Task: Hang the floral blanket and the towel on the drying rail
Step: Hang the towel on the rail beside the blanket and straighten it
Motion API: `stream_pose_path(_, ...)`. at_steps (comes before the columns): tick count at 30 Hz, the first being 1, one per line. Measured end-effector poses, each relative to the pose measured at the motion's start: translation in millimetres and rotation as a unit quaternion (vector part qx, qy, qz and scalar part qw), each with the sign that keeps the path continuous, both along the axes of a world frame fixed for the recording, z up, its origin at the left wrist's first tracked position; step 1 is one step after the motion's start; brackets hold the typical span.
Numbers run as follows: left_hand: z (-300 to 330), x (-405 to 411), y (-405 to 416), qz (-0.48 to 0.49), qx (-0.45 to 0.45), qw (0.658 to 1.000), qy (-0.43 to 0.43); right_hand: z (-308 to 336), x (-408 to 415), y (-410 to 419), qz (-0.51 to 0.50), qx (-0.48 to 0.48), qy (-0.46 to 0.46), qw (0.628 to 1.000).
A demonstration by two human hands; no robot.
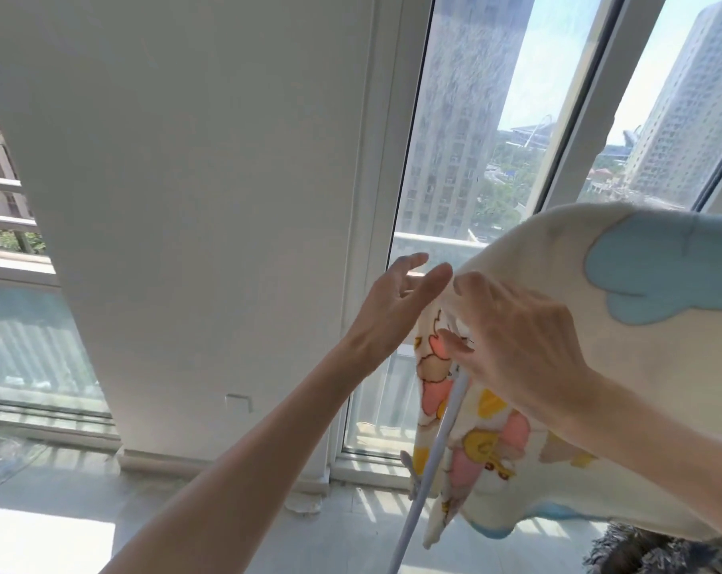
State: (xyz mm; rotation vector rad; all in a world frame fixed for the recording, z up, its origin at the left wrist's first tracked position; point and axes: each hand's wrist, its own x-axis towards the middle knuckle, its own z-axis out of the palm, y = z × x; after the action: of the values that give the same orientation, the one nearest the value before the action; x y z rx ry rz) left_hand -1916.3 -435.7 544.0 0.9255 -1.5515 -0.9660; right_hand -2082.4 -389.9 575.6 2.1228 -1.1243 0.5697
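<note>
Floral blanket (558,258) is draped over drying rail (433,445); my right hand (516,345) pinches its edge, left hand (392,308) open. Towel unseen.

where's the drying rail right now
In the head view, the white drying rail slants up from bottom centre, its top end hidden under the floral blanket, below the right hand.

Floral blanket (558,292) showing soft, matt, fleecy cloth, drying rail (429,445) showing smooth, white, slightly glossy finish, wall pillar (210,200) showing smooth matt paint, window panes (467,130) showing glossy glass.
</note>
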Motion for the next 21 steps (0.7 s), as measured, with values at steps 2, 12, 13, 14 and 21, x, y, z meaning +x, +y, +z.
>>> stream_pose_path(2,14,-13,2,0.014,-0.020,1.000,-0.009,-5,-2,-2,-0.062,0.018,0.006,0.998)
stream_pose_path(12,21,-22,-12,0.152,-0.102,0.973,-0.139,-13,-15,1,0.071,0.058,-0.132,0.987)
stream_pose_path(13,27,-19,-14,0.171,-0.112,0.970,-0.134,-14,-18,3,0.072,0.058,-0.137,0.986)
stream_pose_path(14,35,-15,-17,0.193,-0.124,0.967,-0.115,-13,-22,4,0.070,0.064,-0.145,0.985)
stream_pose_path(21,90,0,-22,0.301,-0.204,0.930,-0.048,-5,-54,19,0.080,0.076,-0.207,0.972)
